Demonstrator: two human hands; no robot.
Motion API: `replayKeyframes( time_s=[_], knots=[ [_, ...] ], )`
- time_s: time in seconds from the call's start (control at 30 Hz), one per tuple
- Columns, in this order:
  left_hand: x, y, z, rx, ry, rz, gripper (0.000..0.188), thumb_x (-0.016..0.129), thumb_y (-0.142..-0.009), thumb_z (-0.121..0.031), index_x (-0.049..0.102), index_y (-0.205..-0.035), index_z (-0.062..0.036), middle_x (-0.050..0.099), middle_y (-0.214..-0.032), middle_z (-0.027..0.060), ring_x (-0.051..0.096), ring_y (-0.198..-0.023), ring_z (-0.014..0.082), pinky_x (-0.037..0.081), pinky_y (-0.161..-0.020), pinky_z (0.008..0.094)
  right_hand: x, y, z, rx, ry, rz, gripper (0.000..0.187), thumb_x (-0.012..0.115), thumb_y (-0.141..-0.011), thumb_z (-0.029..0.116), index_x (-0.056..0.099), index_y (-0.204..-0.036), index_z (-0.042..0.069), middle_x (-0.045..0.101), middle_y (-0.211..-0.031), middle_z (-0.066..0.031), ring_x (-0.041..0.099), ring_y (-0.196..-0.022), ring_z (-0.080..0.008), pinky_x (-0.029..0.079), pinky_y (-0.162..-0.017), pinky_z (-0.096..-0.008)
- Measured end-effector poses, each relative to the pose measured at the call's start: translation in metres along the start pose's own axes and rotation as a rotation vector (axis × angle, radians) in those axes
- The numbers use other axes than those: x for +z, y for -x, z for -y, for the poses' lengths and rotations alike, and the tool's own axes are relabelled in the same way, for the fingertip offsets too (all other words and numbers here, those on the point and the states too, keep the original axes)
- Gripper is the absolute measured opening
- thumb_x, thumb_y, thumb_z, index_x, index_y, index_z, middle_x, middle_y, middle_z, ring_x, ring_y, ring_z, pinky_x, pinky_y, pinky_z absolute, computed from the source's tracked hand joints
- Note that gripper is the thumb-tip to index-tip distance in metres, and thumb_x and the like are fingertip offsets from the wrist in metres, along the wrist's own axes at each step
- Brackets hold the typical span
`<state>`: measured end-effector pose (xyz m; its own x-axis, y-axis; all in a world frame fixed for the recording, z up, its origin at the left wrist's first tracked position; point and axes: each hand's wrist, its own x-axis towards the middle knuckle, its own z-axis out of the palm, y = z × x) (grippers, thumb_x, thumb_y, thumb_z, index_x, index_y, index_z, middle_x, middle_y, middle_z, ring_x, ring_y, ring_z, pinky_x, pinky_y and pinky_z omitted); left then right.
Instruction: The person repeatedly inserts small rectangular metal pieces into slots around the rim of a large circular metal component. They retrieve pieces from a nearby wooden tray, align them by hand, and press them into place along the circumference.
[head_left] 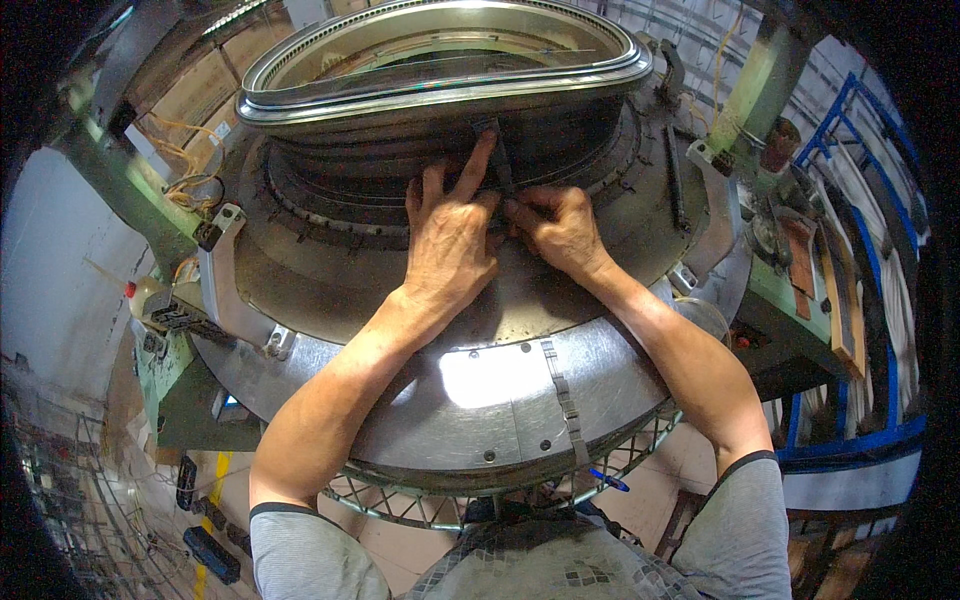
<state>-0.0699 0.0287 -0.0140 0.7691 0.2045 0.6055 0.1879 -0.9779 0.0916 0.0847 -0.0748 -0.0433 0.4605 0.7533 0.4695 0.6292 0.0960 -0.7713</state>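
Observation:
In the head view, my left hand (448, 235) lies against the dark side wall of a large round metal part (340, 165). Its index fingertip presses the upper end of a thin grey strip (501, 160) standing nearly upright on that wall; its other fingers are spread. Close beside it, my right hand (562, 230) has thumb and fingers pinched at the strip's lower end. What lies between those fingertips is partly hidden. Above both hands, the part's shiny flanged rim (450, 95) surrounds a wide opening. Below them spreads a broad disc-shaped base with a bright metal edge (480, 400).
A chain of small flat metal pieces (562, 395) hangs over the front edge, near a blue pen-like object (608, 480). Green posts (140, 190) flank the part. A dark bar (677, 185) lies on its right side. Blue racking (870, 250) stands at the right.

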Motion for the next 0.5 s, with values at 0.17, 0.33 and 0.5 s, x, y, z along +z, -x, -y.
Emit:
replayKeyframes(
  time_s=[0.17, 0.33, 0.5],
  knots=[
    [0.0002, -0.0001, -0.0003, 0.008, -0.005, -0.016, 0.041, 0.075, -0.072, -0.012, 0.07, -0.112, -0.008, 0.026, -0.166, 0.0106, 0.041, -0.127, 0.0497, 0.037, -0.109, 0.0578, 0.0008, -0.0002, -0.0002, 0.018, 0.003, -0.001, 0.02, 0.07, -0.094, 0.016, 0.073, -0.083, 0.001, 0.064, -0.062, -0.0006, 0.053, -0.056, -0.0072, 0.042, -0.051, -0.0273],
    [0.0002, -0.0009, 0.0005, 0.003, -0.007, -0.01, 0.044, 0.074, -0.073, -0.013, 0.07, -0.116, -0.0094, 0.025, -0.166, 0.0091, 0.042, -0.127, 0.05, 0.039, -0.108, 0.0589, -0.0016, -0.0011, 0.0025, 0.086, 0.015, 0.017, 0.022, 0.07, -0.086, 0.019, 0.077, -0.095, -0.001, 0.074, -0.089, -0.0227, 0.074, -0.077, -0.027, 0.057, -0.073, -0.0386],
    [0.0007, -0.0018, 0.0013, 0.016, -0.032, -0.022, 0.043, 0.074, -0.073, -0.013, 0.07, -0.116, -0.0095, 0.025, -0.166, 0.0079, 0.042, -0.128, 0.0503, 0.04, -0.108, 0.0593, -0.0022, -0.0011, 0.0043, 0.079, 0.018, 0.011, 0.022, 0.07, -0.086, 0.018, 0.077, -0.095, -0.001, 0.074, -0.089, -0.0222, 0.074, -0.077, -0.0265, 0.057, -0.073, -0.0385]
  ],
)
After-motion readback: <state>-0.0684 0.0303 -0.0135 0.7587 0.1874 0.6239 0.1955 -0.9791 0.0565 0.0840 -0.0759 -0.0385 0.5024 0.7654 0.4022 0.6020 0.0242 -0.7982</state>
